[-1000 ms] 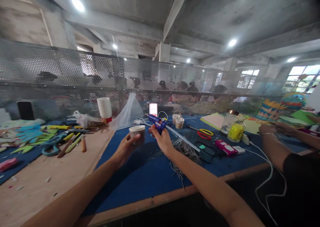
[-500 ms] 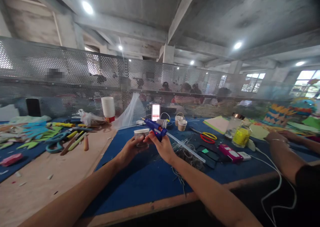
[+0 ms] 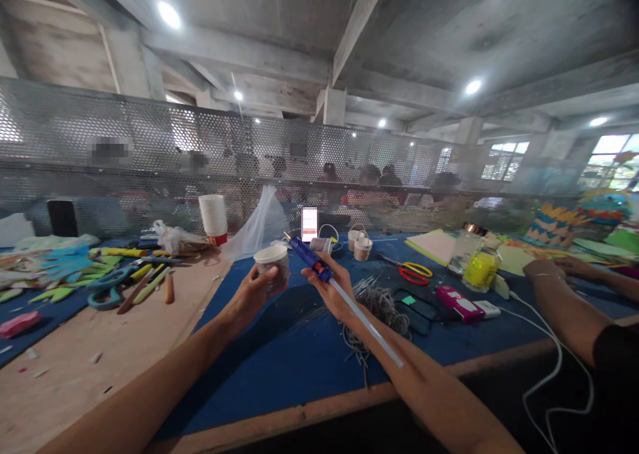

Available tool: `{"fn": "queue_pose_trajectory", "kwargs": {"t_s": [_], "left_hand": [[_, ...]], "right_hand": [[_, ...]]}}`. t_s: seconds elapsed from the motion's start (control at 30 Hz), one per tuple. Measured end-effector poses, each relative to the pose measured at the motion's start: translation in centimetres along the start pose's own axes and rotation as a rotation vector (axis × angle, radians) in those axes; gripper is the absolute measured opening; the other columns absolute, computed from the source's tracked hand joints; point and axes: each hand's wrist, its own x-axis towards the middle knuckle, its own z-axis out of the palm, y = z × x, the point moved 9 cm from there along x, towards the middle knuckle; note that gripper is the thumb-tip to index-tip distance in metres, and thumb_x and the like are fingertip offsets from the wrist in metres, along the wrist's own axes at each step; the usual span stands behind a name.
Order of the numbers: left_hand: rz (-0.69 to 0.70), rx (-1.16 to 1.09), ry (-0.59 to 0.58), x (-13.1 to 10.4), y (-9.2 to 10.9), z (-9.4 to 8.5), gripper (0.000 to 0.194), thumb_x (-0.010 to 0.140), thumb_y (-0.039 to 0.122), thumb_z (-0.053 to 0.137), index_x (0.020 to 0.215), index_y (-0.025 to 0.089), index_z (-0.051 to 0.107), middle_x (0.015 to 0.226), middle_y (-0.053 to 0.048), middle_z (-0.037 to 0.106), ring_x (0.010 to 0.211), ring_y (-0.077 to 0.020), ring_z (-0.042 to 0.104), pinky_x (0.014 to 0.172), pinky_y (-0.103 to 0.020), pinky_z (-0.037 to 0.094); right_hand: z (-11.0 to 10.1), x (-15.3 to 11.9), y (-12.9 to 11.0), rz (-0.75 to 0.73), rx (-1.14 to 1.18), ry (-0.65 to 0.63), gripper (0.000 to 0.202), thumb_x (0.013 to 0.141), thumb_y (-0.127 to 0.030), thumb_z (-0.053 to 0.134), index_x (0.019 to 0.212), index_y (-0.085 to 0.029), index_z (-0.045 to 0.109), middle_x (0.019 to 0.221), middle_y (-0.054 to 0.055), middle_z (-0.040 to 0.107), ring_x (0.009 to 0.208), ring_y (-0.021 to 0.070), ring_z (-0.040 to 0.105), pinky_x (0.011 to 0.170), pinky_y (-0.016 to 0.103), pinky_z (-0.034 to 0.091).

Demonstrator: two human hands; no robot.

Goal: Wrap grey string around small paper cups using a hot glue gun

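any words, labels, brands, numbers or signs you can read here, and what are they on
No text is clear enough to quote.
Lit screen: faint marks, too small and blurred to read.
Magenta packet: pale patches, no legible words.
Blue glue gun in the right hand: reddish marking, unreadable.

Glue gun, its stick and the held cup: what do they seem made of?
Glue gun: probably plastic, smooth blue body with slight sheen.
Stick: likely hot-melt glue, whitish and translucent.
Cup: perhaps paper, matte, given its thin pale rim; the grey-brown outside is too blurred to tell.
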Motion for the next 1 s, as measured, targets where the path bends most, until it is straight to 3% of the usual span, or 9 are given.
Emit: {"fn": "queue_pose_trajectory", "kwargs": {"t_s": [0.17, 0.43, 0.73, 1.0], "left_hand": [[0.026, 0.010, 0.025, -0.2, 0.8, 0.0, 0.056, 0.071, 0.035, 0.092, 0.121, 0.025, 0.069, 0.122, -0.007, 0.075, 0.105, -0.0282, 0.074, 0.094, -0.046, 0.061], [0.061, 0.016, 0.060, 0.2, 1.2, -0.9, 0.050, 0.073, 0.036, 0.091, 0.116, 0.023, 0.071, 0.115, -0.006, 0.077, 0.103, -0.0249, 0.075, 0.092, -0.040, 0.062], [0.079, 0.043, 0.071, 0.3, 1.1, -1.1, 0.057, 0.067, 0.038, 0.095, 0.115, 0.021, 0.070, 0.122, -0.009, 0.076, 0.106, -0.0268, 0.074, 0.095, -0.042, 0.058], [0.089, 0.056, 0.100, -0.2, 1.6, -0.6, 0.059, 0.063, 0.036, 0.096, 0.114, 0.021, 0.070, 0.113, -0.008, 0.077, 0.099, -0.0259, 0.074, 0.091, -0.041, 0.059]], "right_hand": [[0.2, -0.2, -0.1, 0.000, -0.047, -0.056, 0.041, 0.095, -0.057, 0.067, 0.108, -0.019, 0.072, 0.085, 0.004, 0.069, 0.072, 0.0182, 0.062, 0.072, 0.032, 0.053], [2.0, -0.5, -0.6, -0.013, 0.027, -0.232, 0.037, 0.095, -0.055, 0.066, 0.100, -0.018, 0.073, 0.085, 0.002, 0.071, 0.074, 0.0170, 0.063, 0.069, 0.027, 0.048], [2.0, -0.6, 0.3, 0.065, -0.023, -0.254, 0.038, 0.094, -0.058, 0.067, 0.100, -0.021, 0.075, 0.082, 0.002, 0.073, 0.074, 0.0185, 0.065, 0.065, 0.026, 0.049], [2.3, -0.7, 0.8, 0.070, -0.043, -0.268, 0.036, 0.095, -0.055, 0.067, 0.099, -0.020, 0.074, 0.078, 0.003, 0.071, 0.069, 0.0185, 0.062, 0.061, 0.028, 0.047]]}}
